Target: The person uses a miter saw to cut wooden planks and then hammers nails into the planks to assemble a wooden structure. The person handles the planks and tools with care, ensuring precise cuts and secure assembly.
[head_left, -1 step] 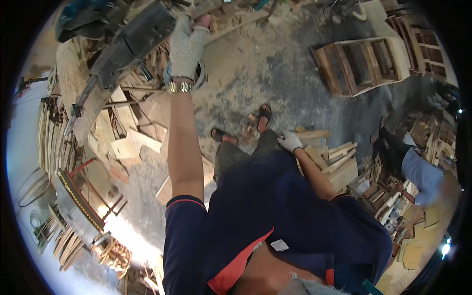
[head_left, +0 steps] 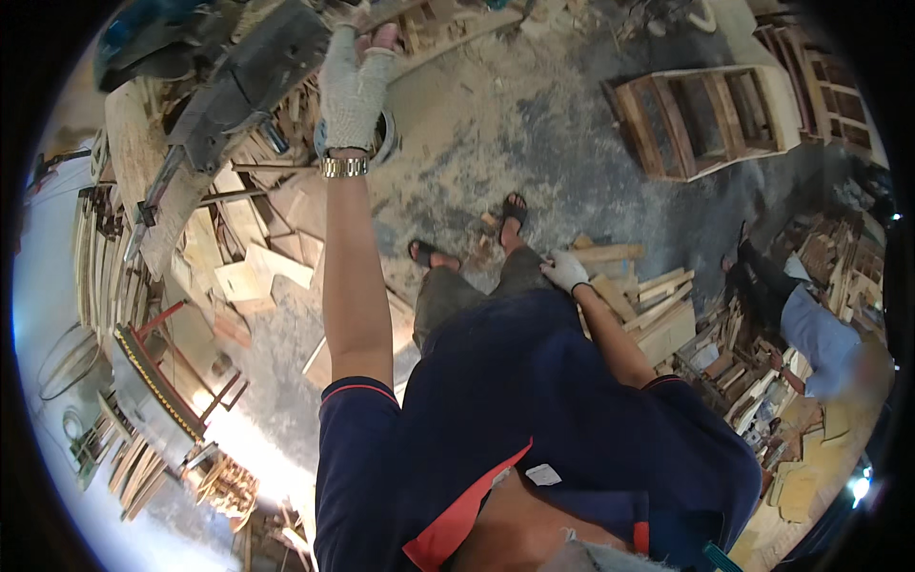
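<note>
My left hand [head_left: 353, 91], in a whitish knitted work glove with bare fingertips and a metal-banded watch [head_left: 344, 168] at the wrist, is stretched far forward. Its thumb stands apart from the fingers, and I see nothing held in it. Just left of it is a long dark grey metal machine [head_left: 250, 81]; whether the fingertips touch it, I cannot tell. Below the wrist, a round bluish-grey rim [head_left: 386, 141] is partly covered by the hand. My right hand [head_left: 569, 272], in a similar glove, lies on my right thigh with its fingers extended.
Wood offcuts [head_left: 262, 272] lie on the left floor, near long stacked strips [head_left: 100, 257]. A wooden frame [head_left: 705, 124] stands at the far right. More timber [head_left: 658, 310] is heaped beside my right arm. Another person [head_left: 815, 329] is low among wood pieces at the right.
My left hand sits slightly farther forward and left in the picture. The view has shifted a little. My right hand stays on the thigh.
</note>
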The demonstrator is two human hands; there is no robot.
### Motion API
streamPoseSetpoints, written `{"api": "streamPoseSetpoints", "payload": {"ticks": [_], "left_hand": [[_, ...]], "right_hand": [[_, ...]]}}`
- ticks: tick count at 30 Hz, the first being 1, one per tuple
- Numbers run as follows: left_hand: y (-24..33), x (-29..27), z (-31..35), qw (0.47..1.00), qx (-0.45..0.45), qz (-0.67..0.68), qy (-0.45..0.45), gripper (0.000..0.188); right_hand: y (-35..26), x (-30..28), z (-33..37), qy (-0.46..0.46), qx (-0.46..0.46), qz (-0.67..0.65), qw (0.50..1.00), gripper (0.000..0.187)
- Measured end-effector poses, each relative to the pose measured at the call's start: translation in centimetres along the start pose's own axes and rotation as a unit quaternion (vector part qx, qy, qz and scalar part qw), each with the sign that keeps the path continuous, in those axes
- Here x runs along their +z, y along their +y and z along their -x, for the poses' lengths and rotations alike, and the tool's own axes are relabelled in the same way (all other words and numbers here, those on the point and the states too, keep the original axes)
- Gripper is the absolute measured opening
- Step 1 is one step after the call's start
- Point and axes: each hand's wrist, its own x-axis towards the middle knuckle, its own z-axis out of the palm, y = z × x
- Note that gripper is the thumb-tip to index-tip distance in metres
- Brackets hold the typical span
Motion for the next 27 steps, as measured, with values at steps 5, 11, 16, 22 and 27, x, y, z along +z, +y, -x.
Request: {"api": "streamPoseSetpoints", "payload": {"ticks": [5, 11, 16, 22, 27], "left_hand": [[-12.1, 6.5, 8.9, 0.956, -0.148, -0.245, -0.061, 0.064], [-22.4, 11.3, 35.7, 0.785, -0.400, -0.382, -0.278, 0.075], [-25.3, 12.8, 44.2, 0.678, -0.500, -0.381, -0.381, 0.093], [-30.0, 14.7, 42.1, 0.578, -0.581, -0.456, -0.345, 0.073], [-32.1, 11.9, 40.6, 0.630, -0.555, -0.459, -0.291, 0.055]], "right_hand": [[7.1, -1.1, -2.5, 0.018, 0.023, -0.082, 0.996, 0.047], [9.5, -1.0, -7.2, -0.014, 0.048, -0.021, 0.999, 0.043], [8.2, 6.6, -17.8, -0.044, -0.078, 0.027, 0.996, 0.048], [7.1, 19.6, -33.4, -0.171, -0.013, 0.054, 0.984, 0.051], [6.9, 30.5, -45.2, -0.130, 0.060, 0.113, 0.983, 0.053]]}}
